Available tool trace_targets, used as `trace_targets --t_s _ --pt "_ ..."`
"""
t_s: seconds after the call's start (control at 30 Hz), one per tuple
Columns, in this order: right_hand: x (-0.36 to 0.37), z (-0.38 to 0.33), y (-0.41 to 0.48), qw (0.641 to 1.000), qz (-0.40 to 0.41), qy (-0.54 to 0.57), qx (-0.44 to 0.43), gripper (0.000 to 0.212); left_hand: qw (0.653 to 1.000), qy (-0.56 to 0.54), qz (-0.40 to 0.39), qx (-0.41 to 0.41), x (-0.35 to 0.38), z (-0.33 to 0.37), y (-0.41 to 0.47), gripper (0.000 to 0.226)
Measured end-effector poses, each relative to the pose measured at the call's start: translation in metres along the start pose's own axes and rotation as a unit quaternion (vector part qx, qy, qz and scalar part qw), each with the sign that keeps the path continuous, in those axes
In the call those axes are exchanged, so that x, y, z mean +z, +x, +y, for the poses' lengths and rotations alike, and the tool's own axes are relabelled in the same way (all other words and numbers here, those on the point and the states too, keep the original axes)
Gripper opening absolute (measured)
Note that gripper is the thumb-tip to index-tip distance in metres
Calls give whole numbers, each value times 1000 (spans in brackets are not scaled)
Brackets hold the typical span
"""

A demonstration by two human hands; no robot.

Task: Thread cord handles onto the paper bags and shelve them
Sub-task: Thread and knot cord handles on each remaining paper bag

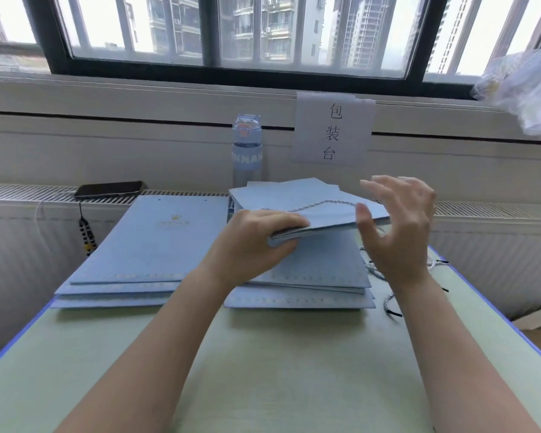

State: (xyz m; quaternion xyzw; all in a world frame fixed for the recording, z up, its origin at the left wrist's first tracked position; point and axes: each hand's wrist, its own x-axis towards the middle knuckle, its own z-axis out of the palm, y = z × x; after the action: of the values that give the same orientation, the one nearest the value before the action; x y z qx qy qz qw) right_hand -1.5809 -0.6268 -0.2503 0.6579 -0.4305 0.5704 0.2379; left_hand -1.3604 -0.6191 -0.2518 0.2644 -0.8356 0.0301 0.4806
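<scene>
Left hand [256, 242] — gripping bag [325, 214] by folded edge, held over right stack [310, 276] on worktop [263, 354]; right hand [400, 232] spread, empty. Likely light, stiff, easily creased — hold at edges.

Bright daylight floods through the window [231, 32]; wide-angle edges bend, slightly soft.

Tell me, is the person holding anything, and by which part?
The left hand grips a folded blue paper bag by its near left corner. The right hand is open at the bag's right edge, fingers spread, holding nothing.
</scene>
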Motion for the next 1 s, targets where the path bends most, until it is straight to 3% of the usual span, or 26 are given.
trace_targets --t_s 0.1,0.23,0.3,0.4,0.5,0.57,0.67,0.73,0.83,1.0 --pt "4 -17 -2 988 -98 44 -115 35 997 -9 71 -13 0 -1 1 21" --pt "12 -18 -5 970 -192 110 -100 26 991 21 128 -38 2 -5 0 22" --pt "11 -14 -5 978 -159 107 -87 21 986 48 154 -28 7 -5 0 25" --pt "5 -18 -1 994 -45 84 -62 15 978 54 193 -57 9 -3 2 45" --pt "0 -24 2 993 55 99 16 13 973 53 208 -81 9 -7 0 53" --pt "0 -24 4 985 82 118 93 16 977 60 193 -75 12 -10 -3 48" --pt "8 -31 0 955 59 191 219 16 986 68 141 -63 23 -9 -6 49" --pt "15 -42 -4 929 15 250 272 41 993 60 73 -72 33 -5 -9 64" --pt "22 -49 -13 926 -48 243 286 77 991 28 -42 -125 41 0 -15 81" --pt "26 -36 -16 944 -59 170 275 83 979 15 -111 -168 40 4 -18 74"
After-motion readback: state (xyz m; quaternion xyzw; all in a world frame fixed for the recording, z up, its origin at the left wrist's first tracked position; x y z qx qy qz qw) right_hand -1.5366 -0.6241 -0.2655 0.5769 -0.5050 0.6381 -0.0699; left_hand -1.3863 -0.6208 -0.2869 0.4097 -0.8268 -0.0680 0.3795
